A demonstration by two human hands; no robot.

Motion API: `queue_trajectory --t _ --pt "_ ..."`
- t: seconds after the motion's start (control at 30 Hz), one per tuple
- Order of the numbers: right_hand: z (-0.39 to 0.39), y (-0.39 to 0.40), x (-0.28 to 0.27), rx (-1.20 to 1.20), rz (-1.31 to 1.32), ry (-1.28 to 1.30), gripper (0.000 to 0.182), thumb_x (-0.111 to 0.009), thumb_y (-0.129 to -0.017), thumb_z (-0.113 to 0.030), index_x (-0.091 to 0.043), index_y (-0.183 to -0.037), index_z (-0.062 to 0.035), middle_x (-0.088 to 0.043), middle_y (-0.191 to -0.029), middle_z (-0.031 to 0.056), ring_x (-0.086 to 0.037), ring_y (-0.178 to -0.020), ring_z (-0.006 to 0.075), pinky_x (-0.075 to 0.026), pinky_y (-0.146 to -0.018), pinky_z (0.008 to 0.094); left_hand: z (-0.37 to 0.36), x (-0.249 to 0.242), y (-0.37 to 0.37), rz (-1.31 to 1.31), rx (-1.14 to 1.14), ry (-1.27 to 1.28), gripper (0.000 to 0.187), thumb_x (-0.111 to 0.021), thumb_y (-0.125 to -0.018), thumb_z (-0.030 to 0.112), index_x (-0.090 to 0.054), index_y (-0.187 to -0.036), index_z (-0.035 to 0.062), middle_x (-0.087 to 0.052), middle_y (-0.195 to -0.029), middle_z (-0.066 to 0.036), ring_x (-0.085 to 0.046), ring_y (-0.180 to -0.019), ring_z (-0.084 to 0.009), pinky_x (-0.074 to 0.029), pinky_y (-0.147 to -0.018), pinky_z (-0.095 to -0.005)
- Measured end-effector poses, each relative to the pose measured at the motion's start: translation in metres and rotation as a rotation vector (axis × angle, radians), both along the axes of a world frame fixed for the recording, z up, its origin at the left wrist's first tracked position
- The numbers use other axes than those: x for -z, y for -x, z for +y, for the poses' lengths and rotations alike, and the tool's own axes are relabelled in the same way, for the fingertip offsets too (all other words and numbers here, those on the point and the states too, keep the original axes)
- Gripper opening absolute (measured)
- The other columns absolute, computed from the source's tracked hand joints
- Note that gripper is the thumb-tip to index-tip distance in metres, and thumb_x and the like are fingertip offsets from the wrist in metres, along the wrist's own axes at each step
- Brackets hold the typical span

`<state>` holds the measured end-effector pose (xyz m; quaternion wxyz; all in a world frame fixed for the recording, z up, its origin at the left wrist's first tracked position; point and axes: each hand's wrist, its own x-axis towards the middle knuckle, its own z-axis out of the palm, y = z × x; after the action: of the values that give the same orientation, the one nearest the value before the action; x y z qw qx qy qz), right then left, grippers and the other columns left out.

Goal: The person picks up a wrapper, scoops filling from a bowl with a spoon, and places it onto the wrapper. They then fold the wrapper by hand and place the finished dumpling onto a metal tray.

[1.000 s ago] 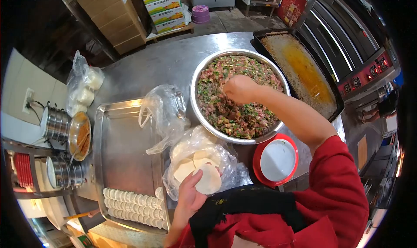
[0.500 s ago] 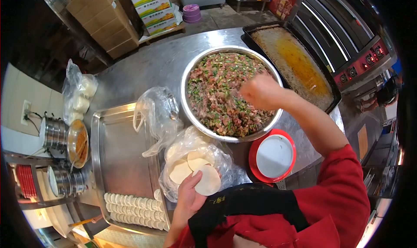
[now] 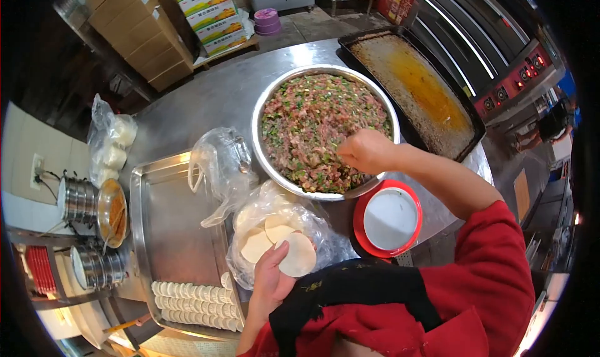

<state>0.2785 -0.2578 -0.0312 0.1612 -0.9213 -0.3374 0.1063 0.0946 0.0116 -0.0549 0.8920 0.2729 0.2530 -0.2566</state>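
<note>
My left hand (image 3: 272,277) holds a round dumpling wrapper (image 3: 297,256) flat, thumb on its edge. Just behind it, a clear plastic bag (image 3: 315,223) is open with more wrappers (image 3: 256,246) in it. My right hand (image 3: 370,151) is closed over the near right part of a large metal bowl, low at the surface of the minced meat filling (image 3: 312,116) with chopped greens. Whatever its fingers grip is hidden. The bowl's rim (image 3: 257,146) lies beyond the bag. Rows of folded dumplings (image 3: 194,305) fill the near end of a metal tray (image 3: 139,232).
Right of the bag stands a white bowl (image 3: 390,219) in a red basin (image 3: 360,223). An oily black baking pan (image 3: 431,88) lies at the far right. At left are a bagged bundle (image 3: 115,144), a pan of orange food (image 3: 115,216) and metal pots (image 3: 80,201).
My right hand has moved down and nearer, from above the filling to its surface. The left hand still holds the wrapper, and the whole view has shifted slightly.
</note>
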Motion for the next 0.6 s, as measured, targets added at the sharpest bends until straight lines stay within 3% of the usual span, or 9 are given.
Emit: queue_trajectory --t 0.27,0.47,0.6 --pt "-0.007 0.090 0.010 0.000 -0.315 0.081 0.014 -0.056 -0.073 -0.009 -0.050 -0.082 -0.0008 -0.056 -0.066 0.0121 -0.061 -0.058 0.0315 -0.048 -0.048 0.0414 -0.007 0.002 0.001 0.026 0.053 -0.008 0.037 -0.048 -0.092 0.015 -0.045 -0.123 -0.0060 -0.058 -0.113 -0.023 -0.057 -0.106 -0.0366 -0.044 -0.096 -0.0447" --pt "-0.033 0.070 -0.015 0.177 -0.117 -0.081 0.007 -0.055 -0.075 -0.009 -0.053 -0.071 -0.0039 -0.059 -0.070 0.0156 -0.059 -0.062 0.0358 -0.047 -0.055 0.0460 0.003 0.003 0.006 0.008 0.012 -0.021 0.037 -0.049 -0.092 0.015 -0.045 -0.123 -0.0049 -0.058 -0.113 -0.023 -0.057 -0.105 -0.0362 -0.044 -0.095 -0.0453" --pt "-0.058 0.025 -0.024 0.415 -0.328 -0.066 0.011 -0.056 -0.075 -0.012 -0.054 -0.066 -0.0049 -0.056 -0.064 0.0177 -0.057 -0.062 0.0388 -0.045 -0.056 0.0482 0.010 0.008 0.009 -0.001 -0.054 0.006 0.037 -0.047 -0.092 0.014 -0.045 -0.124 -0.0048 -0.057 -0.114 -0.023 -0.056 -0.108 -0.0372 -0.042 -0.098 -0.0457"
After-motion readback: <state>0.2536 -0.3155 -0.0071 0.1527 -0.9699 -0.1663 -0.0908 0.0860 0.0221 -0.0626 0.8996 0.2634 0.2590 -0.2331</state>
